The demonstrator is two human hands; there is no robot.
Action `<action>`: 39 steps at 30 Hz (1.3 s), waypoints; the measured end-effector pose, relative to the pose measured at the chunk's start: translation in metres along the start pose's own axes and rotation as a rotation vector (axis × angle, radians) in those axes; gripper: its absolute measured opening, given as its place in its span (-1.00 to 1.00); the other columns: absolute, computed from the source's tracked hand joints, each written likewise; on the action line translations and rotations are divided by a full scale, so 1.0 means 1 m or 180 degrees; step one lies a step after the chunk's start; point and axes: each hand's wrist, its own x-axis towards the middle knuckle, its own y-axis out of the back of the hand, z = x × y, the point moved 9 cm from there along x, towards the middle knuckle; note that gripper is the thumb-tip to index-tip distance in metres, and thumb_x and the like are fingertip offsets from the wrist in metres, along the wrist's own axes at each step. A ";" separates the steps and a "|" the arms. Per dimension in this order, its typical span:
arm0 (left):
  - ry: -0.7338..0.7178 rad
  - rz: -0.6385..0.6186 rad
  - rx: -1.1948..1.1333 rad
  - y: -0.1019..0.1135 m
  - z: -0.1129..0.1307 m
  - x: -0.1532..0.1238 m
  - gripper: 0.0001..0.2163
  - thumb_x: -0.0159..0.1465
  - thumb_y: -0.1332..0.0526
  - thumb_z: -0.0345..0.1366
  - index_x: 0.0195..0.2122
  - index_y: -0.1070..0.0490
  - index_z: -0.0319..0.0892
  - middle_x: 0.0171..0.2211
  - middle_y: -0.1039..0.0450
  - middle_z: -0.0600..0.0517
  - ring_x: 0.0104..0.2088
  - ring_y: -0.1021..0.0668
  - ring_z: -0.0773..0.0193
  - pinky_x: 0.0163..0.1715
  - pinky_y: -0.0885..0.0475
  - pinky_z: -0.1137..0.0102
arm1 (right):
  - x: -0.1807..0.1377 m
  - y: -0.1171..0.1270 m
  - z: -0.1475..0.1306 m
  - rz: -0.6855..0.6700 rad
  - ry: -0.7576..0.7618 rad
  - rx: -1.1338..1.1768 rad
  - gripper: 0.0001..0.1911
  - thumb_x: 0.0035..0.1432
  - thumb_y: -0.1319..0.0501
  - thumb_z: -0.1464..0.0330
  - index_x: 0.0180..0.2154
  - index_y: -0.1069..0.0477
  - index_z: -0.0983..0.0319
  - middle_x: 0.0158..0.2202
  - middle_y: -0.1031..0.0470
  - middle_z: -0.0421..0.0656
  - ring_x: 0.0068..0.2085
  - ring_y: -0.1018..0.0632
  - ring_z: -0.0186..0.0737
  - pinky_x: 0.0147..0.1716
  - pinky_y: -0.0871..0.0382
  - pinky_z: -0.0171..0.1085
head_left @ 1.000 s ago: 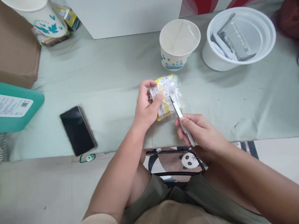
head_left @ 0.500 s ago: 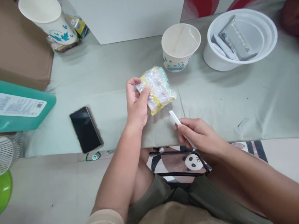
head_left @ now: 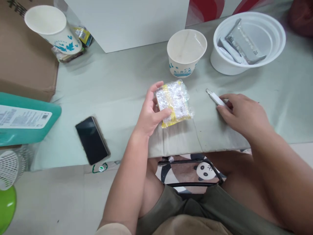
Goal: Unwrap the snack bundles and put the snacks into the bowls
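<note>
My left hand [head_left: 153, 112] is closed on a clear plastic-wrapped packet [head_left: 174, 99] with white and yellow printing. Its thumb presses on the front, and the fingers curl round the left edge and behind. To the right, my right hand [head_left: 244, 112] is low over the table, gripping a slim white utility knife [head_left: 218, 99] between thumb and fingers. The knife's metal tip points up and left, away from the packet. Part of its handle is hidden by the hand. A paper cup [head_left: 184, 67] with blue print stands just beyond the packet.
A white plastic tub [head_left: 225, 67] holding silver packets stands at the back right. On the left are a phone [head_left: 93, 140], a teal container [head_left: 29, 130], a cardboard box [head_left: 29, 68] and another paper cup [head_left: 69, 42]. A white panel [head_left: 129, 26] rises behind.
My right hand has moved right and away from me with the utility knife, from beside the packet down toward the tabletop. My left hand and the packet have shifted slightly right and nearer.
</note>
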 end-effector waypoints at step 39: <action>0.0671 -0.0436 0.0367 -0.038 -0.031 -0.003 -0.52 0.20 -0.39 -0.15 -0.04 -0.07 0.05 -0.39 -0.46 0.23 -0.56 -0.54 0.38 -0.61 -0.40 0.51 | -0.044 0.011 -0.085 0.0403 0.1164 0.1746 -0.63 0.11 -0.36 0.28 -0.04 -0.40 0.18 -0.26 -0.55 -0.13 -0.34 -0.55 -0.19 -0.33 -0.46 -0.18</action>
